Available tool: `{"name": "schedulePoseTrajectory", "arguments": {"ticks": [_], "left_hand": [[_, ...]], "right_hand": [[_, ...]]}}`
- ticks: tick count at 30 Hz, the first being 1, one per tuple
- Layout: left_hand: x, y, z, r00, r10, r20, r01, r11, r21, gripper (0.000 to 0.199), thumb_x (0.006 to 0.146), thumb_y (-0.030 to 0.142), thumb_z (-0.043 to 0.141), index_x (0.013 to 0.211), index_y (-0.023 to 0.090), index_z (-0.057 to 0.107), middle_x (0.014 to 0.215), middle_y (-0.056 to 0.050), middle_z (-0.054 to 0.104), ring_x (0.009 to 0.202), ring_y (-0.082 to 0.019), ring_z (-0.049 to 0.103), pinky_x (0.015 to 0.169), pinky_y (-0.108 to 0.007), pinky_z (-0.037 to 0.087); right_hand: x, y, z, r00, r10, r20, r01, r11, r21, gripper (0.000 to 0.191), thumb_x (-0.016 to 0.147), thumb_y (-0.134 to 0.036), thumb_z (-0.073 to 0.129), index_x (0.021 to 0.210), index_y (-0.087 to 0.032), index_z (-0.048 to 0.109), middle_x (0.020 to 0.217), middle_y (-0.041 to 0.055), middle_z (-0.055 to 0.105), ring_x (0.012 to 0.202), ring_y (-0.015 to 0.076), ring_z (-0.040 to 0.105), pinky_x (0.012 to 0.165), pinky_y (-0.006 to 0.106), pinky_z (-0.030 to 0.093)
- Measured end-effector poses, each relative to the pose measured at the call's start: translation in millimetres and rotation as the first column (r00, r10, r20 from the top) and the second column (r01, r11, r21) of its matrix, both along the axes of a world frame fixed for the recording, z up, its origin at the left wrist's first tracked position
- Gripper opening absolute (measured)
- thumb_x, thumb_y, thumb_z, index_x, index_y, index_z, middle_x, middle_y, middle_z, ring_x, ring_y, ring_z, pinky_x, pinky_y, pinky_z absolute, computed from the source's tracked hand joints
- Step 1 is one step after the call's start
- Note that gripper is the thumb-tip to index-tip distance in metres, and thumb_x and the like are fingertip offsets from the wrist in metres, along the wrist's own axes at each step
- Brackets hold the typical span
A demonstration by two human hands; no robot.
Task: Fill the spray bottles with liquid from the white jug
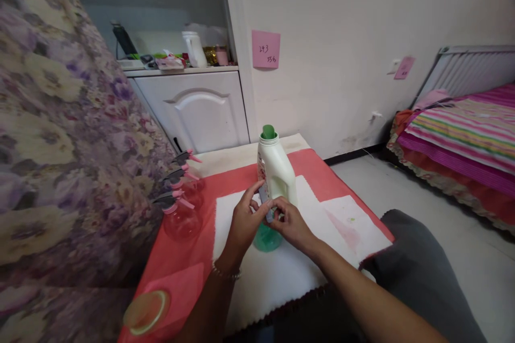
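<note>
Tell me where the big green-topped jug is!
Head view, middle: the jug stands on the table, just beyond the left hand and right hand, right of the spray bottles.

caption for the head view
Left hand and right hand hold slim grey piece over translucent green bottle, white plastic jug behind

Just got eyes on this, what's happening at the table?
A person's left hand and right hand pinch a small grey piece at the top of a green bottle. A pale jug stands uncapped just behind. Three pink spray bottles wait to the left.
</note>
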State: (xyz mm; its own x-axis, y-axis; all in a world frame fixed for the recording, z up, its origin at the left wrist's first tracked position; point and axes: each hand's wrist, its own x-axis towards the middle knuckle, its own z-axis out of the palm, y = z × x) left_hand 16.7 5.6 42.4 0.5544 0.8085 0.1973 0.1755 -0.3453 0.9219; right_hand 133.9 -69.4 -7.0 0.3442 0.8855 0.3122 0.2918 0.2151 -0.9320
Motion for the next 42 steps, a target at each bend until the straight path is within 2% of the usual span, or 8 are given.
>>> {"name": "schedulePoseTrajectory", "arguments": {"ticks": [16, 22, 26, 30, 34, 38, 40, 42], "left_hand": [[-2, 2, -3.3, 1.000, -0.013, 0.023, 0.013, 1.000, -0.005, 0.058, 0.079, 0.034, 0.063, 0.133, 0.020, 0.050, 0.062, 0.007, 0.047, 0.058, -0.011, 0.047, 0.056, -0.021, 0.042], [-5, 0, -7.9, 0.999, -0.007, 0.049, 0.006, 1.000, 0.025, 0.058, 0.084, 0.039, 0.057, 0.138, 0.020, 0.047, 0.078, 0.001, 0.061, 0.063, -0.011, 0.051, 0.063, -0.023, 0.046], [-11, -3, -11.5, 0.994, -0.006, 0.110, 0.006, 1.000, -0.006, 0.058, 0.087, 0.042, 0.052, 0.142, 0.024, 0.041, 0.125, -0.008, 0.059, 0.080, -0.013, 0.058, 0.074, -0.026, 0.050], [-21, -1, -17.6, 0.986, 0.106, 0.125, -0.111, 0.993, 0.031, 0.053, 0.092, 0.043, 0.043, 0.142, 0.026, 0.040, 0.122, -0.007, 0.062, 0.084, -0.014, 0.057, 0.080, -0.028, 0.048], [-33, 8, -40.9, 0.969, 0.236, 0.076, -0.238, 0.971, 0.022, 0.052, 0.092, 0.047, 0.038, 0.137, 0.022, 0.045, 0.114, -0.008, 0.065, 0.082, -0.016, 0.056, 0.081, -0.033, 0.048], [-45, 17, -83.1, 0.959, 0.274, -0.069, -0.278, 0.958, -0.061, 0.054, 0.089, 0.047, 0.041, 0.132, 0.015, 0.050, 0.115, -0.013, 0.067, 0.090, -0.021, 0.064, 0.087, -0.040, 0.050], [-52, 17, -105.1, 0.952, 0.267, -0.150, -0.264, 0.964, 0.041, 0.048, 0.089, 0.043, 0.044, 0.128, 0.016, 0.054, 0.127, -0.014, 0.062, 0.110, -0.024, 0.061, 0.098, -0.041, 0.047], [-58, 14, -123.6, 0.931, 0.269, -0.245, -0.205, 0.945, 0.256, 0.043, 0.091, 0.037, 0.040, 0.126, 0.016, 0.055, 0.128, -0.013, 0.061, 0.117, -0.023, 0.057, 0.101, -0.042, 0.046]], "right_hand": [[-7, 4, -4.9, 0.998, -0.047, 0.039, 0.045, 0.998, 0.038, 0.015, 0.072, -0.013, 0.063, 0.085, -0.020, 0.062, 0.081, -0.0034, 0.047, 0.067, 0.0108, 0.045, 0.061, 0.023, 0.038], [3, -14, -17.3, 0.998, -0.051, -0.047, 0.049, 0.998, -0.037, 0.056, 0.070, -0.019, 0.070, 0.123, -0.024, 0.053, 0.106, 0.0020, 0.054, 0.071, 0.0113, 0.051, 0.060, 0.023, 0.043], [8, -44, -42.3, 0.997, -0.082, -0.011, 0.080, 0.991, -0.111, 0.032, 0.078, -0.023, 0.062, 0.109, -0.020, 0.058, 0.096, 0.0019, 0.059, 0.068, 0.0116, 0.050, 0.062, 0.025, 0.041], [0, -67, -72.9, 0.999, -0.031, 0.006, 0.032, 0.983, -0.179, 0.009, 0.078, -0.023, 0.060, 0.086, -0.018, 0.059, 0.069, -0.0039, 0.054, 0.060, 0.0111, 0.047, 0.057, 0.024, 0.038], [-4, -68, -88.8, 0.998, 0.026, 0.050, -0.014, 0.976, -0.219, 0.010, 0.074, -0.021, 0.064, 0.083, -0.018, 0.060, 0.064, -0.0054, 0.054, 0.056, 0.0105, 0.047, 0.054, 0.022, 0.035], [-2, -64, -90.6, 0.994, 0.024, 0.106, 0.000, 0.974, -0.227, 0.014, 0.072, -0.018, 0.065, 0.085, -0.018, 0.061, 0.067, -0.0050, 0.057, 0.059, 0.0110, 0.049, 0.057, 0.023, 0.036], [-1, -65, -90.1, 0.992, 0.023, 0.127, 0.006, 0.974, -0.226, 0.014, 0.072, -0.018, 0.065, 0.086, -0.019, 0.062, 0.068, -0.0050, 0.058, 0.060, 0.0114, 0.051, 0.058, 0.023, 0.036], [-2, -67, -89.3, 0.990, 0.022, 0.143, 0.010, 0.974, -0.224, 0.015, 0.072, -0.018, 0.065, 0.087, -0.020, 0.061, 0.069, -0.0049, 0.059, 0.061, 0.0118, 0.052, 0.059, 0.023, 0.037]]}}
